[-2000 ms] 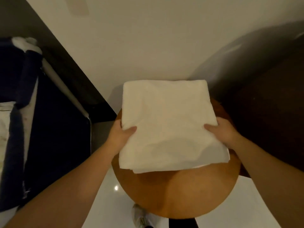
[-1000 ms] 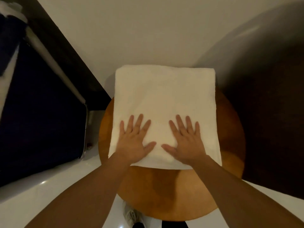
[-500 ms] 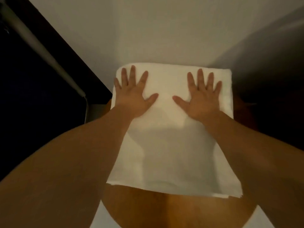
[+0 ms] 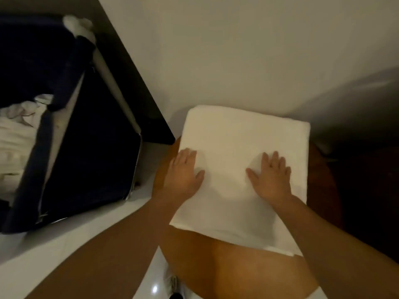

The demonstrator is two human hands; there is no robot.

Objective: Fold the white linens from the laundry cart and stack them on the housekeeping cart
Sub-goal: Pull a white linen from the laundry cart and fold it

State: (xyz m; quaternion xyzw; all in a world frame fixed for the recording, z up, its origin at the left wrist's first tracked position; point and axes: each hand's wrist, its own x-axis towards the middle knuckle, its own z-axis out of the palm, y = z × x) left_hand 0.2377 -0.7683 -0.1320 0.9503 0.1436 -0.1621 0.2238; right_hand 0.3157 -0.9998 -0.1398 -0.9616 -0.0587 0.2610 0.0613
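Presently: one linen folded, being pressed flat.
On the round desk, left hand and right hand lie flat, fingers straight, gripping nothing, on the folded white linen. Beyond, the laundry cart holds crumpled linens. Housekeeping cart unseen; stacking outstanding.

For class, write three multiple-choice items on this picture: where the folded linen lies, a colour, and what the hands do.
1. Where does the folded linen lie? A. on the floor B. on the round wooden table C. on a shelf
2. What colour is the laundry cart? A. red B. yellow C. dark blue
3. What do the left hand and right hand do? A. press flat on the linen B. lift its corners C. hang clear
Key: 1 B, wood shows beneath its edges; 2 C, its fabric sides are navy; 3 A, both lie flat on the cloth.
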